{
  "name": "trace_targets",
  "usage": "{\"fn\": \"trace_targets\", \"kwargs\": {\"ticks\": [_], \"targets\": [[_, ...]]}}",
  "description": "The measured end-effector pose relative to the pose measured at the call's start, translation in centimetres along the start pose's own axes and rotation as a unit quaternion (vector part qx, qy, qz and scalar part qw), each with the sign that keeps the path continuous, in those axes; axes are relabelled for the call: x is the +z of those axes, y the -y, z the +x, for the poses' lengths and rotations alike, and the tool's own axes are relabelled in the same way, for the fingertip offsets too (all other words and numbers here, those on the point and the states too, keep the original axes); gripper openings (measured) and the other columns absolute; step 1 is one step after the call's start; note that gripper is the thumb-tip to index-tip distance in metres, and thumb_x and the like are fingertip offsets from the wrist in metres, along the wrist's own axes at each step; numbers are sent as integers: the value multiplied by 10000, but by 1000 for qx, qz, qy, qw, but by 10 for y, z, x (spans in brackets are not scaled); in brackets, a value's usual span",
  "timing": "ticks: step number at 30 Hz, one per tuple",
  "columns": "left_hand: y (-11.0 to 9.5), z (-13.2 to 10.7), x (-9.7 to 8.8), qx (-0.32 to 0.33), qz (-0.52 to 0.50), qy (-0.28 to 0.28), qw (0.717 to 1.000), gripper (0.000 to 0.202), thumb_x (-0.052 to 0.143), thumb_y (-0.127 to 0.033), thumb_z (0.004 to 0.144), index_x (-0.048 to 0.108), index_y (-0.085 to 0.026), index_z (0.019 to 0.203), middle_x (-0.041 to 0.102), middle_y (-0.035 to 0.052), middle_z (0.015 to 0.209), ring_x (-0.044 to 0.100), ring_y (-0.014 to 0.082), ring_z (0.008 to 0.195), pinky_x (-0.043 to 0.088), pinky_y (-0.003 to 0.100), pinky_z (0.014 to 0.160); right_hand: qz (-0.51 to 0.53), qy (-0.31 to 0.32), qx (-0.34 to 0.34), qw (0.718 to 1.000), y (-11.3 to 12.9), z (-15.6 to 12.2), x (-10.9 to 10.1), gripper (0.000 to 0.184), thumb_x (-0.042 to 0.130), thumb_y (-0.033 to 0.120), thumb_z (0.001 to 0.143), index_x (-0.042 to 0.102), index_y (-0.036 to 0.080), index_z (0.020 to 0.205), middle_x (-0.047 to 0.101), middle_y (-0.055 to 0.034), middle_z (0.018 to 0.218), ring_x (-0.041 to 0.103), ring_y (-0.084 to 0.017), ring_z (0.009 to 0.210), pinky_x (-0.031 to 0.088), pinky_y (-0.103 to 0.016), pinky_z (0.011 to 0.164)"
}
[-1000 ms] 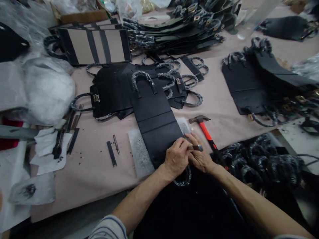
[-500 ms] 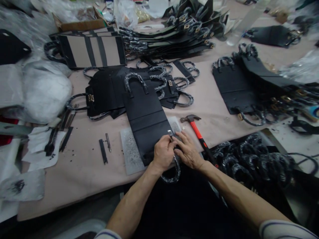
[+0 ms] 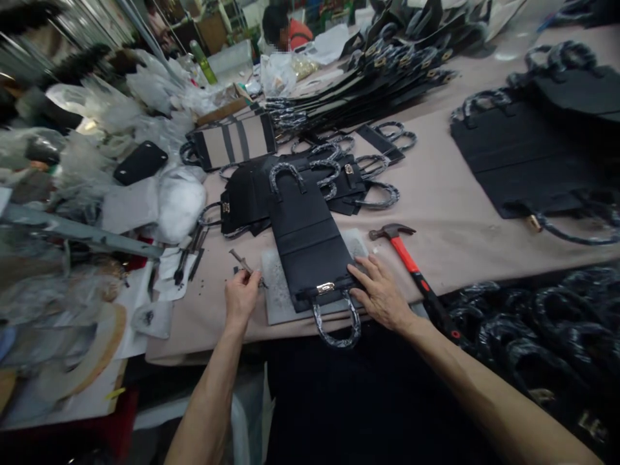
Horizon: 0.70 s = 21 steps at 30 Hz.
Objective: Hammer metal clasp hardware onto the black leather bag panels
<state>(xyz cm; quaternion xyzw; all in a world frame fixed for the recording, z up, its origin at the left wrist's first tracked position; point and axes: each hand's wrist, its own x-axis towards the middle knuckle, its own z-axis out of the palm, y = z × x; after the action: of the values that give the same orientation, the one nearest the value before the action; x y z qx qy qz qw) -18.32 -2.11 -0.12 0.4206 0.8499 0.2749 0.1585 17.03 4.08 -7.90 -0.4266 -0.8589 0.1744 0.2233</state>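
My left hand [image 3: 241,298] is beside the grey slab, fingers closed around a slim metal rod-like tool [image 3: 241,260], whose exact kind is blurred. My right hand [image 3: 380,294] lies with its fingers spread on the lower right edge of a black handbag panel [image 3: 310,236]. The panel rests partly on the grey slab [image 3: 277,310]. A gold clasp [image 3: 325,288] sits near its front edge, and a plastic-wrapped handle [image 3: 338,339] hangs from that edge toward me. Right of the slab lies a claw hammer [image 3: 404,255] with a red and black handle.
More black bag panels with wrapped handles [image 3: 247,194] lie behind the slab. A big stack [image 3: 368,77] stands at the back, with further panels [image 3: 523,155] on the right. Wrapped handles [image 3: 523,323] fill the lower right. Plastic bags [image 3: 181,200] crowd the left. A person [image 3: 295,32] is at the back.
My left hand has left the clasp area and moved left, where it holds the rod-like tool. My right hand has stayed on the panel edge. The clasp now shows, and the view has turned left.
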Motion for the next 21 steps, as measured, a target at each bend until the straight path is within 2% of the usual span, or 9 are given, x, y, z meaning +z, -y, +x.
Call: {"fn": "trace_targets", "kwargs": {"ticks": [4, 6, 8, 11, 14, 16, 18, 21], "targets": [[60, 21, -47, -37, 207, -7, 978, 377, 559, -495, 846, 579, -216, 593, 657, 85, 626, 663, 286, 721, 489, 346, 686, -6, -11, -8, 1000, -1, 0, 3, 514, 499, 415, 1007, 529, 222, 1482, 438, -132, 1566, 275, -388, 1508, 367, -621, 1189], [81, 21, -60, -64, 265, -14, 962, 348, 545, -471, 866, 630, -203, 661, 686, 126, 693, 676, 333, 757, 517, 404, 700, -2, -14, -13, 1000, -1, 0, 2, 511, 503, 400, 1003, 525, 229, 1484, 442, -133, 1559, 282, -392, 1503, 377, -631, 1178], [87, 13, -61, -52, 282, -41, 957, 335, 529, -447, 899, 695, -165, 828, 726, 181, 860, 691, 365, 838, 546, 458, 744, 3, -14, -17, 1000, 0, 0, 0, 516, 501, 397, 1001, 513, 245, 1493, 442, -131, 1557, 280, -392, 1505, 380, -644, 1170], [69, -14, -41, 70, 239, -67, 966, 304, 513, -365, 943, 694, -139, 1036, 722, 192, 1088, 691, 341, 1014, 566, 465, 890, 3, -11, -17, 1000, 1, 1, -1, 518, 489, 404, 1003, 508, 250, 1497, 438, -133, 1561, 272, -390, 1509, 386, -649, 1160], [29, -51, -2, 224, 151, -18, 963, 212, 533, -270, 965, 679, -166, 1078, 714, 150, 1169, 686, 287, 1091, 567, 436, 983, -10, -12, -22, 1000, 2, 2, -1, 510, 490, 401, 1003, 518, 239, 1485, 440, -141, 1555, 278, -392, 1503, 393, -640, 1155], [4, -74, 24, 309, 104, 28, 945, 197, 577, -219, 956, 663, -186, 1131, 700, 135, 1231, 673, 277, 1148, 564, 450, 1028, -27, -11, -26, 999, 2, 3, -1, 499, 492, 394, 1004, 522, 242, 1478, 455, -142, 1538, 297, -395, 1492, 391, -641, 1151], [-11, -91, 44, 363, 82, 54, 926, 288, 578, -140, 942, 629, -185, 1222, 664, 140, 1327, 617, 292, 1275, 517, 506, 1113, -40, -3, -26, 999, 1, 3, -2, 496, 487, 390, 1007, 518, 238, 1478, 459, -146, 1532, 304, -397, 1486, 388, -642, 1147], [-16, -102, 59, 384, 65, 67, 919, 446, 525, -41, 922, 547, -152, 1353, 594, 164, 1438, 521, 308, 1400, 466, 553, 1171, -39, 24, -32, 998, -3, 2, -4, 537, 489, 405, 1002, 473, 231, 1510, 418, -152, 1564, 269, -399, 1501, 383, -643, 1142]]}}
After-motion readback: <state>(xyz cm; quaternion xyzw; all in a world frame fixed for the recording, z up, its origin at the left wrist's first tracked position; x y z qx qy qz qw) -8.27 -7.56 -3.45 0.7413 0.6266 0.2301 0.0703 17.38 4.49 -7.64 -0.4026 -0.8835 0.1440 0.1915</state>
